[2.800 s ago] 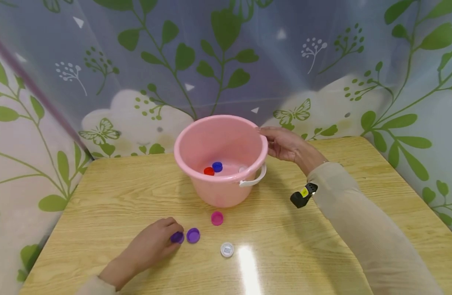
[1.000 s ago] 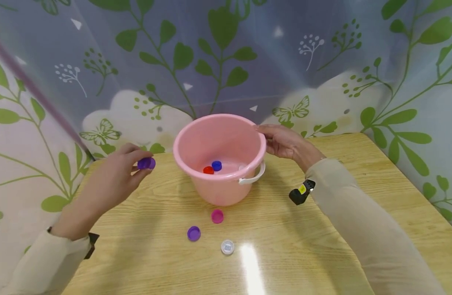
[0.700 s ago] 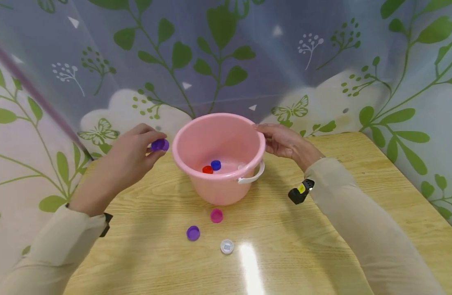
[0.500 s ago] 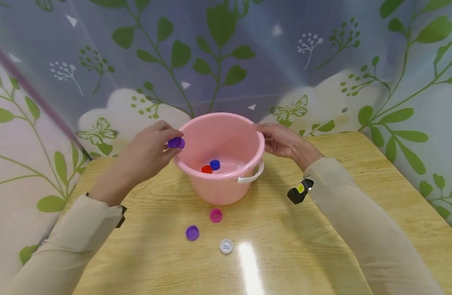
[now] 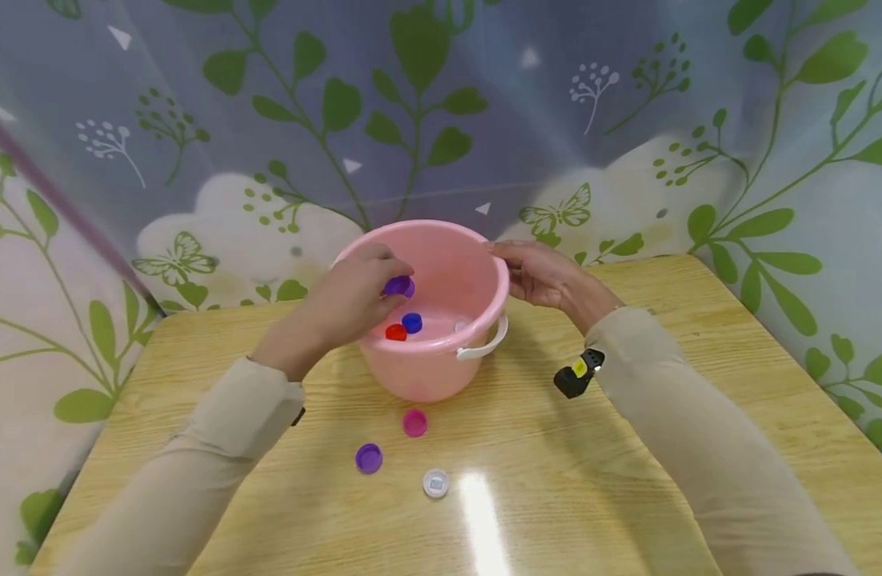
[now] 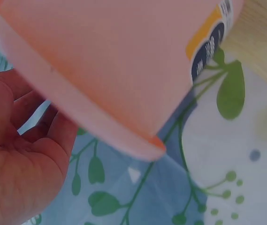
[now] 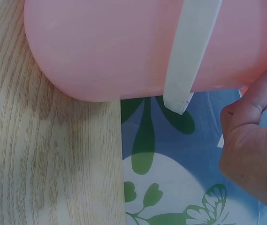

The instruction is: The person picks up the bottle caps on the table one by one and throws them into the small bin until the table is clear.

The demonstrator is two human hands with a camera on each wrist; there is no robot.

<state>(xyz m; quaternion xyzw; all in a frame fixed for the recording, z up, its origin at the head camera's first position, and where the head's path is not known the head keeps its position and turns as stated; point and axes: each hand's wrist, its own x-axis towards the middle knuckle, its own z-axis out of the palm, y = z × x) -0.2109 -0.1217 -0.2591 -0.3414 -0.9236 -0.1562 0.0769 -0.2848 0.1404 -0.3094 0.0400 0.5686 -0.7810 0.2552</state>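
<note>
One round purple plastic cap (image 5: 401,286) is pinched in the left hand (image 5: 358,292) over the round pink plastic bucket (image 5: 422,374). The bucket stands on the wooden counter (image 5: 549,488), its rim (image 5: 500,296) held at two o'clock by the right hand (image 5: 542,276).

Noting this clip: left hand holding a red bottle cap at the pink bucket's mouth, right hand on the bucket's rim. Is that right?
Only the colour is wrong: the head view shows the left hand pinching a purple bottle cap; the red bottle cap lies inside the pink bucket. The rest stands.
</note>
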